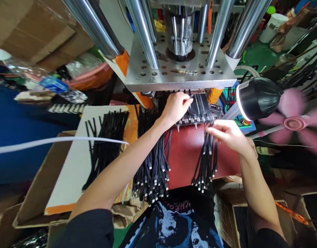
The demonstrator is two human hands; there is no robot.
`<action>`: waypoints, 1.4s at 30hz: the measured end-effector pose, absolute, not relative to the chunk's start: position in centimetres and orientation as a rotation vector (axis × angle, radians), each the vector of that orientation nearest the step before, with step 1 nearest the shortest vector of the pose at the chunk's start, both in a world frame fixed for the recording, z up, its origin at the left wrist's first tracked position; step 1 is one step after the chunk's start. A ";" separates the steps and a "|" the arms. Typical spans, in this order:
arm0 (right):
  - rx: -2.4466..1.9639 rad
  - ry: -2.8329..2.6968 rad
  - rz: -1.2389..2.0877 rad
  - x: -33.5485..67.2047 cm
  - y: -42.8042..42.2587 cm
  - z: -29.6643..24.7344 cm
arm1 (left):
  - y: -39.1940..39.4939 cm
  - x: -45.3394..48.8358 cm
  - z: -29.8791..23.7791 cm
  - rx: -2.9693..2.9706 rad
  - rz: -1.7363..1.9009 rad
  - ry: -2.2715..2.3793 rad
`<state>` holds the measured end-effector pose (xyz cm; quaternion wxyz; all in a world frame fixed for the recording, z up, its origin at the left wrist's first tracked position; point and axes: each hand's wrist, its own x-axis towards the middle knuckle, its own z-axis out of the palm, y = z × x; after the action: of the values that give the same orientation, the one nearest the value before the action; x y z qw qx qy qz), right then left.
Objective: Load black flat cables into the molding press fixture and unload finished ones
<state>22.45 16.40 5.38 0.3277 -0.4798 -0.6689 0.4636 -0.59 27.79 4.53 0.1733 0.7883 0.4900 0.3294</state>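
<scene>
My left hand [175,107] reaches over the metal fixture [192,120] beneath the press plate, thumb and fingers pinched at a black cable [191,109]. Several black strips lie side by side across this fixture. At its right front corner, my right hand [227,135] has its fingers closed at the top of a bundle of black USB cables [206,158]. The bundle hangs over the red surface with its metal plugs downward. Left of the fixture, a thicker bunch of black USB cables [153,168] drapes toward my lap, partly behind my left forearm.
The steel press plate [181,77] and its columns stand just above my hands. A black lamp [259,98] and a spinning pink fan [295,122] are at right. More black cables [106,137] lie on a white board [68,172] at left. Cardboard boxes [34,210] flank me.
</scene>
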 end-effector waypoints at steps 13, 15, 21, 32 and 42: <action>-1.158 -1.826 1.119 20.9 29.8 4.3 | 22.7 -2.2 2.8 2.640 0.566 0.874; -1.174 -1.841 1.029 20.6 30.0 4.1 | 22.6 -2.0 3.0 2.643 0.515 0.876; -1.170 -1.742 0.995 20.9 29.3 3.3 | 22.7 -0.8 2.6 2.589 0.628 0.961; -1.155 -1.705 1.011 21.6 29.5 2.3 | 22.3 0.5 0.7 2.671 0.818 1.126; -1.321 -1.796 0.638 21.1 28.3 2.7 | 19.1 2.9 1.6 2.913 0.468 1.402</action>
<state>21.11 28.29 2.68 0.3997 -0.5222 -0.7099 0.2521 2.86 19.14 1.62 -0.0625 0.8900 0.4284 0.1431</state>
